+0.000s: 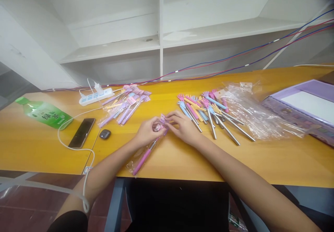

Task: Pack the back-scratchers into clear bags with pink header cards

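Desk (281,159) below white shelves (117,47); I count one bottle (48,113), one phone (82,133) at left, left hand (147,132) and right hand (182,126) pinching one bagged pink stick (142,161).

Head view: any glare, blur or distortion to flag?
Head view: glare streaks on the loose clear bags; head view: bagged stick between the left hand and right hand slightly soft, its tag print unreadable; head view: wide-angle look, shelf edges slanting; head view: dark patch in the top right corner.
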{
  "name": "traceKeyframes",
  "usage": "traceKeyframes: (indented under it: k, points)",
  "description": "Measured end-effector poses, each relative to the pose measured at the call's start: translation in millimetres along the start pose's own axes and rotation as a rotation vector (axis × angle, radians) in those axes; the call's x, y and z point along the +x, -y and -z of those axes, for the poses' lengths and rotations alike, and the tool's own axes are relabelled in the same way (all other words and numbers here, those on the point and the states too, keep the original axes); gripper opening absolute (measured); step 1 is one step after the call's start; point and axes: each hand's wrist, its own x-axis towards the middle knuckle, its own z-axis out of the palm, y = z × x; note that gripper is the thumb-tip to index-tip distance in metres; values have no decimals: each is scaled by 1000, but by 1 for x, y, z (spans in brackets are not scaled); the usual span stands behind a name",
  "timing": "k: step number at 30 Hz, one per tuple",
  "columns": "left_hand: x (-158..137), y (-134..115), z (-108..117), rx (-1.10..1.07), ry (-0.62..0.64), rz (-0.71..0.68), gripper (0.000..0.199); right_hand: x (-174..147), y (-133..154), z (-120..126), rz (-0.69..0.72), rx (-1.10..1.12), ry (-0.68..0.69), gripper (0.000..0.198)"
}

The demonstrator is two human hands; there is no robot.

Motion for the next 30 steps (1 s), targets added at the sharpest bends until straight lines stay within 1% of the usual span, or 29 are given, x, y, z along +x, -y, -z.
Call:
traceKeyframes:
  k: [6, 10, 12, 15, 17, 18, 20, 23, 24, 26, 28, 30]
  points:
    - [-4, -4, -2, 89, -1, -8, 28, 0, 1, -2, 19, -37, -4, 9]
    - [-3, -5, -2, 151, 29, -27, 25, 0, 2, -7, -2, -150, -37, 7]
    - [-3, -4, -2, 154, 37, -50, 25, 1, 0, -7, -53, -169, -84, 9]
    - [-2, -2, -1, 110, 50, -57, 36, 2, -6, -1, -195, -125, -162, 13]
    - [-2, 0, -2, 50, 70, -42, 47, 2, -9, 5, -268, -71, -132, 13]
    - [-2, 1, -2, 20, 77, -32, 51, 2, -10, 8, -275, -51, -93, 10]
    - [-2, 3, -2, -25, 71, -16, 55, 2, -9, 13, -224, -55, -22, 10]
    - [-1, 5, -1, -42, 55, -5, 58, 3, -5, 18, -93, -110, 21, 23]
    - [-1, 5, -1, -40, 57, -12, 58, 4, -3, 18, -78, -116, 30, 25]
    - [-1, 5, 0, -33, 63, -42, 59, 4, -2, 18, -117, -83, 48, 24]
    - [-1, 3, 0, -19, 69, -70, 57, 5, -2, 17, -190, -2, 59, 21]
    - [-2, 3, 0, 6, 74, -71, 55, 6, -4, 16, -226, 78, 65, 22]
